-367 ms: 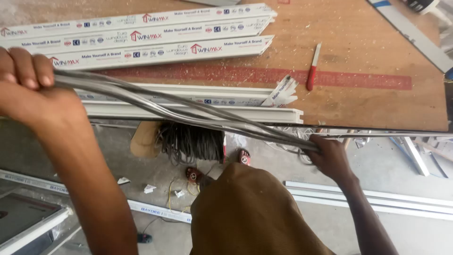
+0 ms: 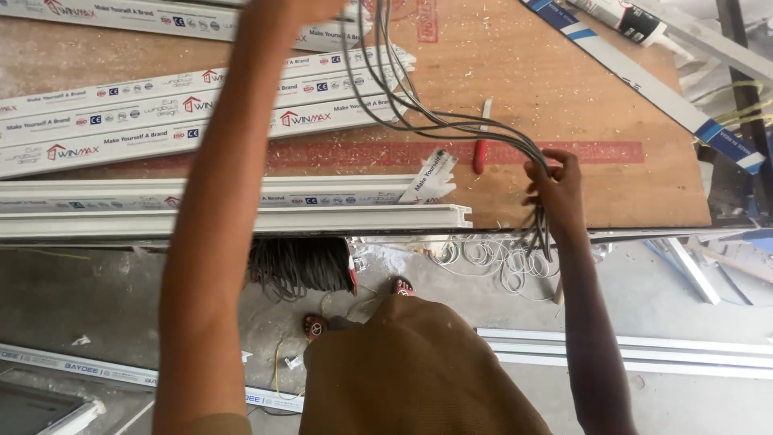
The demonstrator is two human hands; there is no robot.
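Observation:
A bundle of thin grey rubber strips (image 2: 451, 125) hangs in a curve over the plywood table (image 2: 580, 105). My right hand (image 2: 557, 189) is closed around the bundle at the table's near edge, and the ends trail down past it. My left arm reaches up across the view. My left hand (image 2: 310, 8) sits at the top edge with its fingers cut off, and the strips rise to it there. White window profiles (image 2: 241, 217) lie along the near edge of the table, left of my right hand.
More white profiles with printed film (image 2: 161, 113) lie at the table's left. A red-handled tool (image 2: 481, 153) lies mid-table and a sealant tube (image 2: 620, 20) far right. A dark coil (image 2: 298, 266) and pale loops (image 2: 491, 258) sit below the table edge. Long profiles (image 2: 644, 350) lie on the floor.
My left hand has gone from low on the left up to the top of the view, lifting the strips. The bundle now curves down to my right hand, which stays at the table edge.

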